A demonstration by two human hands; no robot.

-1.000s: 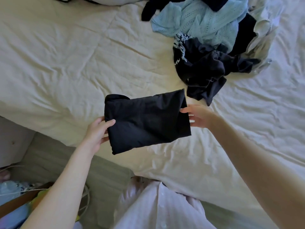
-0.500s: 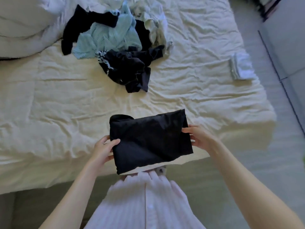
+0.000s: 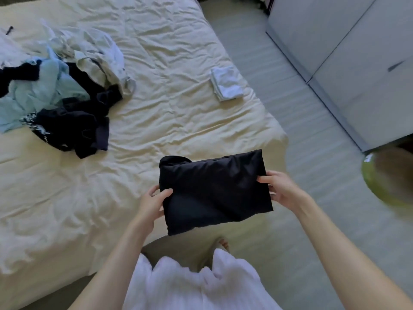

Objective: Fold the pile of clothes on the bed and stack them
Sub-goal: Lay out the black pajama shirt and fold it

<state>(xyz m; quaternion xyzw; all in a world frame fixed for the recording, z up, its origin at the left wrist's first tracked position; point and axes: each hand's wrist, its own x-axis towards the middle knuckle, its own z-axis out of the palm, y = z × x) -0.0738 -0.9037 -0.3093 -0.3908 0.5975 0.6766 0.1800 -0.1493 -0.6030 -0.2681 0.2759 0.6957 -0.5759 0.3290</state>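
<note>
Two hands work here: our left hand (image 3: 154, 201) & right hand (image 3: 280, 190) each keep a grip clamped on opposite ends of a folded black garment (image 3: 214, 191), held above the bed (image 3: 178, 121) edge, w/ unfolded pile (image 3: 60, 92) far left, folded white item (image 3: 226, 82) near the bed's right edge.

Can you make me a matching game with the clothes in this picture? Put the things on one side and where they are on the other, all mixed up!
Things:
1. folded black garment
2. folded white garment
3. unfolded pile of clothes
4. grey wardrobe

Places:
A. heaped on the bed's left side
B. standing on the floor, right of the bed
C. held in the air between the left hand and the right hand
D. lying flat near the bed's right edge

Pairs: 1-C, 2-D, 3-A, 4-B
</note>
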